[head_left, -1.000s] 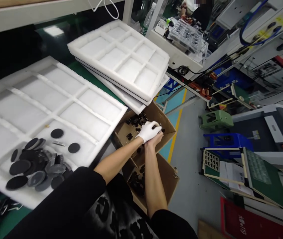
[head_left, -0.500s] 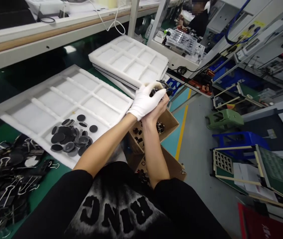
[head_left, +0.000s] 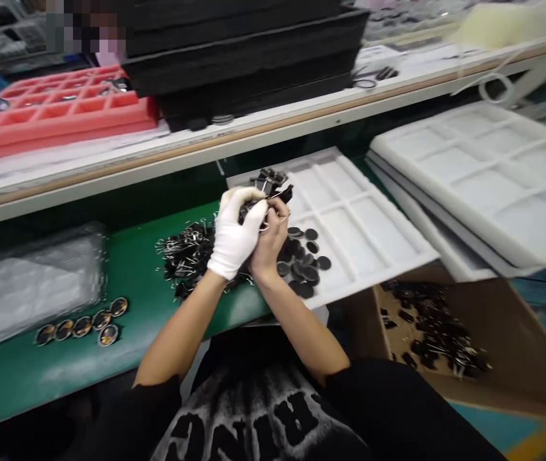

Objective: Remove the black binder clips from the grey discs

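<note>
Left hand (head_left: pixel 234 234), gloved, and bare right hand (head_left: pixel 267 238) are cupped together, fingers closed around a handful of binder clips (head_left: pixel 273 192) above the table (head_left: pixel 128 269). A clip pile (head_left: pixel 184 253) lies at nine o'clock, black discs (head_left: pixel 304 262) at three. Clips look light, stiff, springy, loose; best cradled from beneath.

Left hand (head_left: pixel 235 235) in a white fabric glove; right hand (head_left: pixel 267 240) ungloved. Both forearms bare. Black short-sleeved shirt (head_left: pixel 263 416) at 6 o'clock, bearing large faded grey block lettering.
</note>
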`<act>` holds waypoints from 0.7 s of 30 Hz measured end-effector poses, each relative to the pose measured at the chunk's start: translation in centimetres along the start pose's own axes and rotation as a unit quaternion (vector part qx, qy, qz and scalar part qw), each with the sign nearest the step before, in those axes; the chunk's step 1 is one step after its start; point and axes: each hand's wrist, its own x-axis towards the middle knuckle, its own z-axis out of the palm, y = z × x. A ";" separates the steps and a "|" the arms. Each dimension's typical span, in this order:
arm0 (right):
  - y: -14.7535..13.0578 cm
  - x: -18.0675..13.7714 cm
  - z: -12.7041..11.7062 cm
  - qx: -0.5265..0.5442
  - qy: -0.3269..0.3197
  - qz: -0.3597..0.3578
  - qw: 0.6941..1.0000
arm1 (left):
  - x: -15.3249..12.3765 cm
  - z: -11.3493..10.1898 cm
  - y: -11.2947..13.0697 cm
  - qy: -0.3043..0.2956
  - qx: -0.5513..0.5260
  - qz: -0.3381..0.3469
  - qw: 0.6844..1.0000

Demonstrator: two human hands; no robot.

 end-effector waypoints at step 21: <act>3.2 -3.1 -3.8 -0.305 -0.419 -0.141 0.843 | -2.8 -13.3 -6.8 -0.263 0.117 0.008 0.958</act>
